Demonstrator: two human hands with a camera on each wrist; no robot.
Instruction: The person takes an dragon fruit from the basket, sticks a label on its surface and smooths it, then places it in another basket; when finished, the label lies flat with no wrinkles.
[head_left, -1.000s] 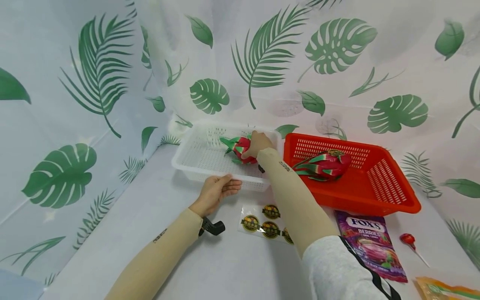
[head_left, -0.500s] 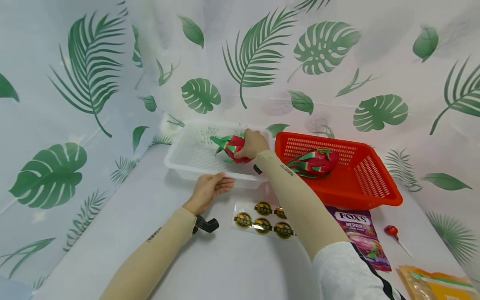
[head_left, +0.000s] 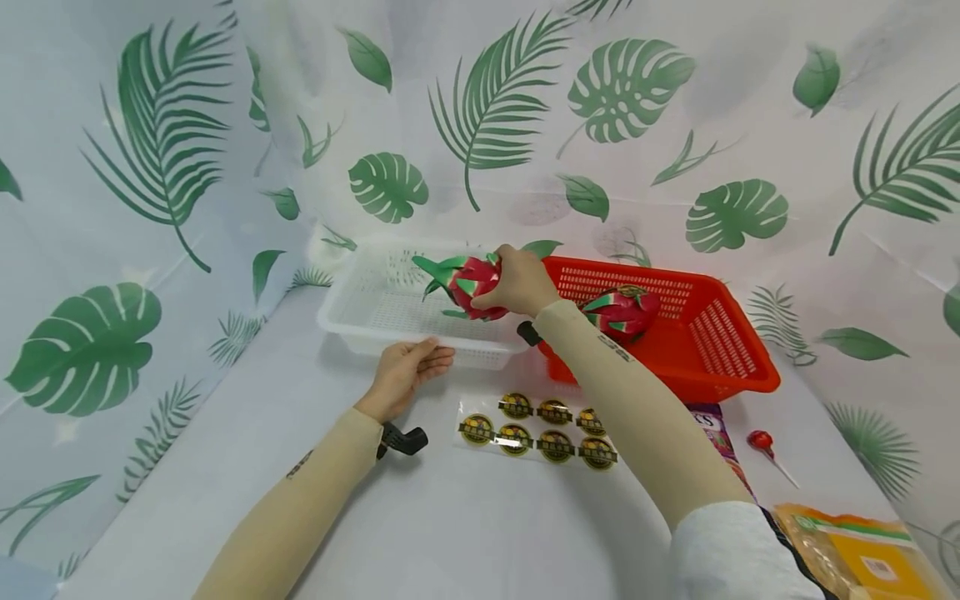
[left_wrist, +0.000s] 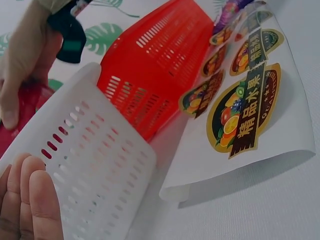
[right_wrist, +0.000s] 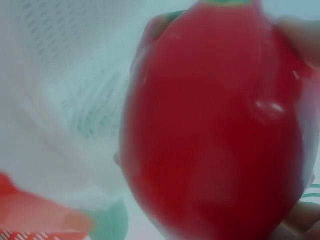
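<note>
My right hand point(head_left: 527, 282) grips a red dragon fruit point(head_left: 468, 289) with green leaf tips. It is held over the right part of the white basket point(head_left: 348, 332), the leafy end pointing left. In the right wrist view the smooth red dragon fruit point(right_wrist: 210, 125) fills most of the picture, fingers at its right side. My left hand point(head_left: 401, 375) is at the front rim of the white basket, fingers nearly straight; in the left wrist view its fingertips point(left_wrist: 42, 195) are beside the perforated wall. A second dragon fruit point(head_left: 622, 314) lies in the red basket point(head_left: 738, 379).
A clear sheet of round fruit stickers point(head_left: 555, 446) lies in front of the baskets. To the right are a purple candy bag point(head_left: 716, 433), partly behind the right arm, a red lollipop point(head_left: 761, 442) and an orange-yellow packet point(head_left: 862, 550). A leaf-printed cloth backs the table.
The right hand has raised the dragon fruit from inside the white basket and shifted it slightly right relative to the basket. The left hand stays at the rim. The head view has turned a little right.
</note>
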